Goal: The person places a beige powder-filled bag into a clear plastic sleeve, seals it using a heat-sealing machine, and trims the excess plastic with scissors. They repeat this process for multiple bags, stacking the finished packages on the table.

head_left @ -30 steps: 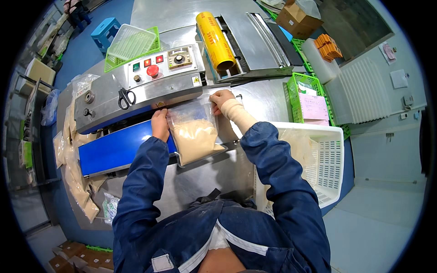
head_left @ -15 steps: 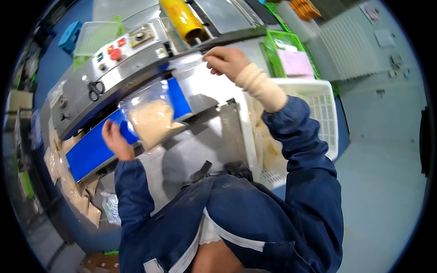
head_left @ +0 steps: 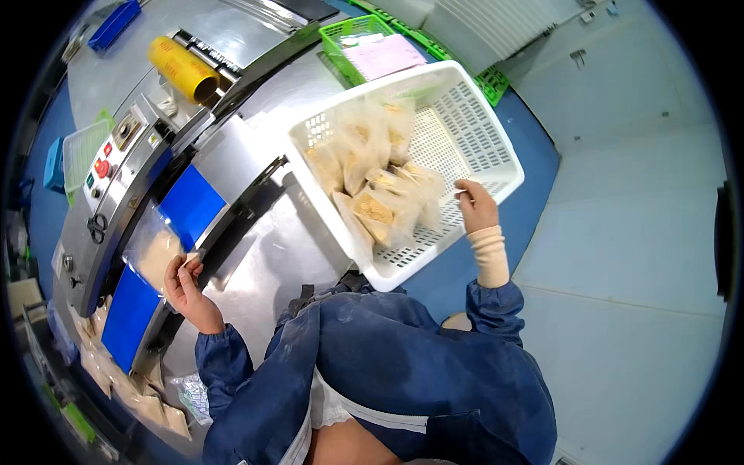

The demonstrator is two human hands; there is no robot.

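Note:
On the blue belt [head_left: 194, 203] of a sealing machine [head_left: 116, 201] lies a clear plastic bag [head_left: 157, 252] with beige contents. My left hand [head_left: 194, 301] is at the bag's near edge, its fingers closed on a corner. To the right, my right hand [head_left: 478, 209] is over the near right side of a white perforated basket [head_left: 474, 112], fingers slightly bent and apart, with nothing visible in them. Several filled bags [head_left: 377, 217] of pale yellowish pieces are heaped in the basket's left part.
Scissors [head_left: 97, 229] rest on the machine beside its control panel [head_left: 116, 155]. A yellow roll [head_left: 182, 70] sits behind it. A green basket [head_left: 341, 39] with a pink sheet [head_left: 384, 56] stands beyond the white basket. More beige bags [head_left: 132, 395] hang at the lower left.
The view has swung right, bringing the white basket to the middle. My right hand has moved from above the steel table to the basket's right side. My left fingers have reached the bag's edge.

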